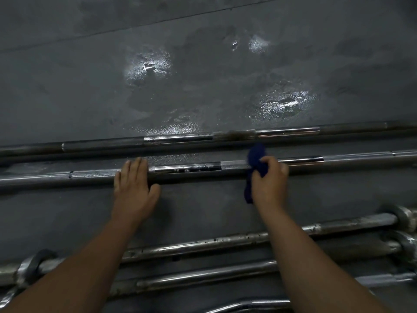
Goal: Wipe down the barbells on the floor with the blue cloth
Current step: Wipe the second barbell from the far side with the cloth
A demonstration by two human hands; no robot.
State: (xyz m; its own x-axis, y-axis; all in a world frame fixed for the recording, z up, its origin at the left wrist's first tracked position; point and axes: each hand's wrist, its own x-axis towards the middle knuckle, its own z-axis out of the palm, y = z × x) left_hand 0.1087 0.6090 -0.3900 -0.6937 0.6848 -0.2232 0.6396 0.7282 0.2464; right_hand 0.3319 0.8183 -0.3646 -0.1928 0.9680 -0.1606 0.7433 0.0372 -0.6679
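Middle barbell [187, 169] lies left to right across the dark floor [67, 86]. Left hand [133, 184] lies flat on this bar, fingers straight and close together over its top, thumb apart on the near side. Right hand [269, 179], further right on the same bar, has fingers curled round the bunched blue cloth [256, 159], which touches the shaft. Second barbell [176, 138] lies parallel, just beyond the middle barbell, with shiny wet patches [146, 68] beyond that. More bars [225, 241] lie nearer than the middle barbell, under the forearms.
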